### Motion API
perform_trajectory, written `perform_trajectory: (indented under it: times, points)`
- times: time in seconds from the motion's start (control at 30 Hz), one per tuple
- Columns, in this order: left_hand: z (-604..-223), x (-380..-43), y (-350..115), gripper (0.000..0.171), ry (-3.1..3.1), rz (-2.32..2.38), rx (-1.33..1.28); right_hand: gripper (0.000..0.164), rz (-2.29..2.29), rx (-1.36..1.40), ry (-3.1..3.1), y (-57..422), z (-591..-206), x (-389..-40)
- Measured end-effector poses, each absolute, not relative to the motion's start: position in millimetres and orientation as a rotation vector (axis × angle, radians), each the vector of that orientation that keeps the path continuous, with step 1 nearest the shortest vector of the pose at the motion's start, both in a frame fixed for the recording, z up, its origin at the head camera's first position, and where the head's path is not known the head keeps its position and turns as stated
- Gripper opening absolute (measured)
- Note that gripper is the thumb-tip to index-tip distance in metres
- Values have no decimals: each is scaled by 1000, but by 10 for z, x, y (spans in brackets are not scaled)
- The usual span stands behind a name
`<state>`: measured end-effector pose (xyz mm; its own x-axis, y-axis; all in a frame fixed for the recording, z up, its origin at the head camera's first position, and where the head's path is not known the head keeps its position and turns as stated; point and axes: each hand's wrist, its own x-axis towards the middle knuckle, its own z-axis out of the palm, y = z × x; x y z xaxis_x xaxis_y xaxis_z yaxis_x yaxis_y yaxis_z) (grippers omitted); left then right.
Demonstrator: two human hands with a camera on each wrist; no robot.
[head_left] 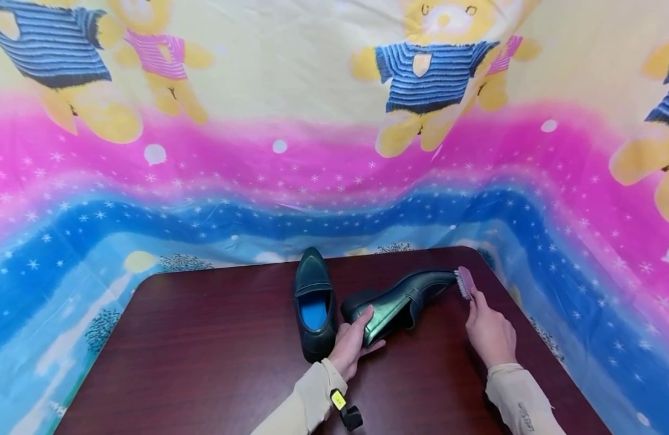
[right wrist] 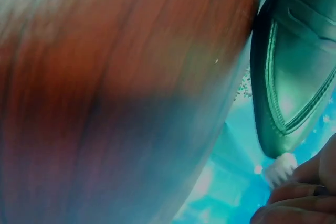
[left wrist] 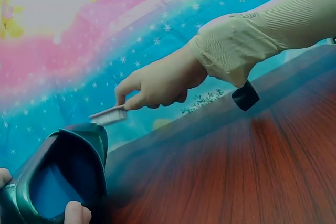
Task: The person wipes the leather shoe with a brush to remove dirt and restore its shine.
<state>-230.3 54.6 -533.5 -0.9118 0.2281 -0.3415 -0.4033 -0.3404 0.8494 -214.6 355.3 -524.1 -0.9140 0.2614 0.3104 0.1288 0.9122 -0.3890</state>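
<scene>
A dark loafer (head_left: 394, 305), tilted on its side, is gripped at the heel end by my left hand (head_left: 353, 347); that hand's thumb and fingertips show at the shoe opening in the left wrist view. My right hand (head_left: 492, 329) pinches a small brush (head_left: 465, 284) with pale bristles and a pinkish back. The bristles meet the loafer's toe, as the right wrist view of the brush (right wrist: 281, 170) also shows. Left of the held shoe stands a second dark loafer (head_left: 314, 284), upright with a blue insole, its toe pointing away.
Both shoes are over a dark reddish wooden table (head_left: 214, 338) with rounded far corners. A printed cloth (head_left: 312, 163) with bears and snowflakes hangs behind and around it. A black wrist camera on a strap (head_left: 347, 414) sits at my left cuff.
</scene>
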Motion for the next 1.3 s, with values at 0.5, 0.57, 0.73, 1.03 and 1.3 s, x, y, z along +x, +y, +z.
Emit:
perform_trajectory:
  times: [0.5, 0.57, 0.73, 1.03, 1.3]
  points:
    - [-5360, -2340, 509, 77, 1490, 2285, -234, 51, 523, 115, -2636, 3228, -5126, -2124]
    - [-5373, -2338, 509, 77, 1489, 2284, -232, 51, 493, 155, -2659, 3180, -5116, -2121]
    - [-5389, -2334, 508, 75, 1486, 2277, -216, 49, 443, 145, -2665, 3177, -5137, -2142]
    - [-5373, -2343, 522, 69, 1442, 2285, -218, 56, 400, 3, -2671, 3342, -5168, -2183]
    - [-5366, -2363, 514, 74, 1449, 2262, -213, 50, 448, -138, -2718, 3463, -5184, -2194]
